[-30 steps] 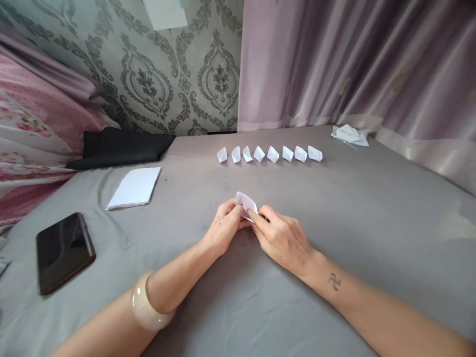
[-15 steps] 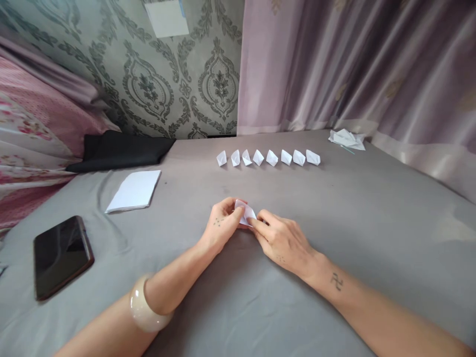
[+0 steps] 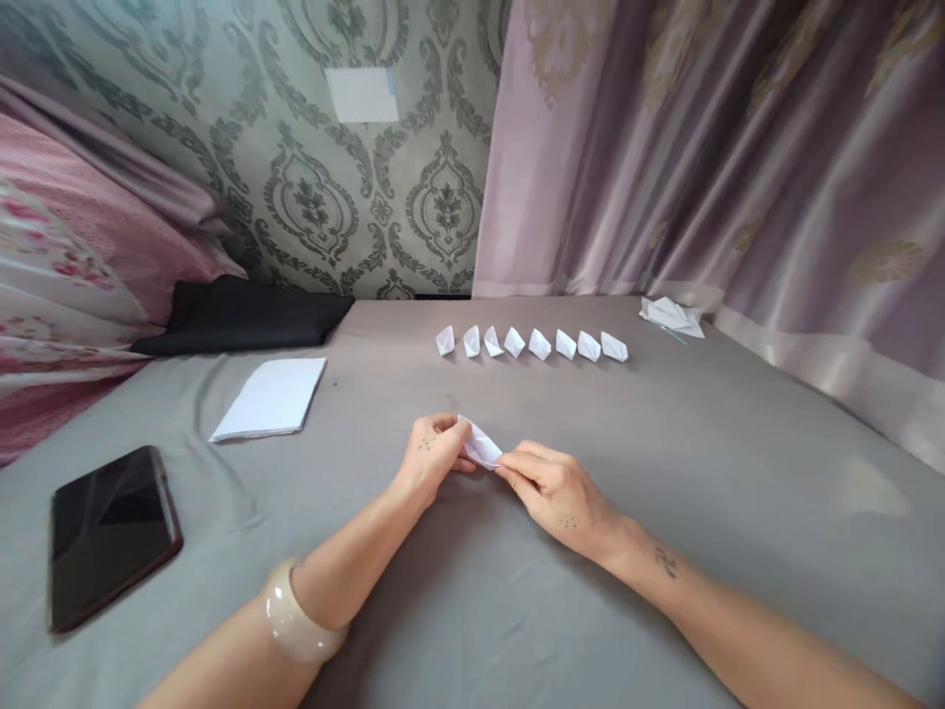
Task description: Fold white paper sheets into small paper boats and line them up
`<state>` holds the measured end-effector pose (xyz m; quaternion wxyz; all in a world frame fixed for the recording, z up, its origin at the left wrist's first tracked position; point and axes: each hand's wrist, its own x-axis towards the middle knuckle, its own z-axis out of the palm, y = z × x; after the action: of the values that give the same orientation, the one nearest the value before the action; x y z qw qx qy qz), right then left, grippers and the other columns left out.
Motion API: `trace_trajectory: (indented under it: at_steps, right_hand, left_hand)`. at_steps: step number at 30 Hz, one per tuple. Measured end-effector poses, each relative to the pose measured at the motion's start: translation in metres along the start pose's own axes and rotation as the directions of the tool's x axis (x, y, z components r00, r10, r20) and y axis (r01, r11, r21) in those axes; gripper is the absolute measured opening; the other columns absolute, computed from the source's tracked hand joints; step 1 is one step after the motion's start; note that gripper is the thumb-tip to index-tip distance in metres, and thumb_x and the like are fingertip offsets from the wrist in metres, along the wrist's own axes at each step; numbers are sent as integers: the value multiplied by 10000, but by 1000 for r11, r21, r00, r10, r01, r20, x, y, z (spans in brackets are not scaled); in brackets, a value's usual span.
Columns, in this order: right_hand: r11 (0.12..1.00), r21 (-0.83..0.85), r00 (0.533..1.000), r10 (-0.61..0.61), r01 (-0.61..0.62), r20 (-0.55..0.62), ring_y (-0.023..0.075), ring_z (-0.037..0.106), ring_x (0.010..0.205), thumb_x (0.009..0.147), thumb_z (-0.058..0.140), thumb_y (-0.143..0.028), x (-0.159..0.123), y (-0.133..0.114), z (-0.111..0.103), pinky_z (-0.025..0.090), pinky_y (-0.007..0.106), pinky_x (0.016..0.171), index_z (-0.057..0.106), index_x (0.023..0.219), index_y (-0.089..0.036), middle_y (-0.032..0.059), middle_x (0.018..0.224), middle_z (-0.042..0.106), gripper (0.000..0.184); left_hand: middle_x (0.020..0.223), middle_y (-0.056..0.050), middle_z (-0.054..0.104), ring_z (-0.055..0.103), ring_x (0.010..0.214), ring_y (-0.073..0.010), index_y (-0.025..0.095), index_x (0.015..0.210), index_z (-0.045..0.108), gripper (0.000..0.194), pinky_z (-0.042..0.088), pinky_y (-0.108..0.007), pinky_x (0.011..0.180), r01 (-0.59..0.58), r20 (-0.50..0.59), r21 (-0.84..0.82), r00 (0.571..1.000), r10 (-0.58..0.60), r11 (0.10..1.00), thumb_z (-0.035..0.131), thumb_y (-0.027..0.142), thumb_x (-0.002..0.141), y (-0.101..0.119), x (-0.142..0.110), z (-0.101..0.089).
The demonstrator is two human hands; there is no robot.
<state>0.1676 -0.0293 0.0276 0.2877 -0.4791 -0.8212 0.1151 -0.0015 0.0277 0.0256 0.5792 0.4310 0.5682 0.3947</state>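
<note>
Between my hands is a small folded white paper boat (image 3: 481,446), held just above the grey sheet. My left hand (image 3: 435,453) pinches its left end, thumb on top and fingers beneath. At the right end, my right hand (image 3: 553,487) grips the tip between thumb and forefinger. Beyond them stands a row of several similar folded paper boats (image 3: 539,344), evenly spaced.
A stack of white paper (image 3: 272,399) lies to the left, with a dark phone (image 3: 110,537) nearer me. Folded black cloth (image 3: 251,315) sits at the back left. Loose white papers (image 3: 671,315) and a thin stick (image 3: 674,336) rest at the far right, by the curtain (image 3: 627,177).
My hands have moved slightly apart, each now at one end of the folded paper, which looks longer and narrower. The view has tilted up a little.
</note>
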Motion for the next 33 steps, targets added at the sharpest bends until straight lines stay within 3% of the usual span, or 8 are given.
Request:
trace_trajectory:
  at_steps: [6, 11, 16, 25, 33]
  right_hand:
    - [995, 47, 995, -86, 83, 59, 100, 537, 621, 954, 439, -273, 43, -3, -4, 407, 219, 590, 710, 860, -192, 5, 707, 593, 298]
    - [989, 14, 987, -145, 144, 73, 104, 546, 644, 954, 437, -279, 79, -7, 18, 410, 217, 638, 703, 862, -191, 4, 713, 585, 294]
    - [975, -208, 996, 85, -76, 34, 131, 598, 790, 958, 412, -255, 126, -13, 46, 396, 224, 708, 694, 950, -207, 43, 859, 653, 287]
    - [905, -320, 951, 306, -279, 36, 219, 602, 972, 967, 295, -221, 196, -11, 92, 393, 292, 764, 662, 1049, -154, 134, 1061, 664, 382]
    - [877, -380, 919, 370, -295, 139, 246, 581, 1072, 954, 305, -185, 216, -18, 98, 409, 324, 839, 577, 1191, -137, 171, 1193, 602, 364]
  left_hand:
    - [435, -62, 588, 596, 433, -158, 138, 581, 597, 121, 474, -207, 426, -11, -74, -36, 997, 8, 999, 551, 196, 678, 13, 14, -19]
    - [538, -38, 578, 587, 477, -143, 138, 676, 567, 234, 479, -217, 435, -73, -222, -116, 974, 46, 991, 572, 354, 765, 17, 32, -43]
    - [789, -71, 605, 622, 578, -136, 137, 839, 515, 369, 537, -269, 512, -121, -417, -331, 908, -30, 936, 550, 504, 819, 13, 50, -58]
    - [678, -23, 583, 586, 476, -104, 153, 824, 490, 331, 510, -234, 494, -87, -407, -297, 912, -44, 951, 471, 478, 883, 7, 57, -58]
    - [714, -28, 590, 565, 448, -91, 145, 839, 493, 269, 492, -225, 465, -101, -416, -266, 909, -20, 959, 429, 396, 913, 6, 60, -56]
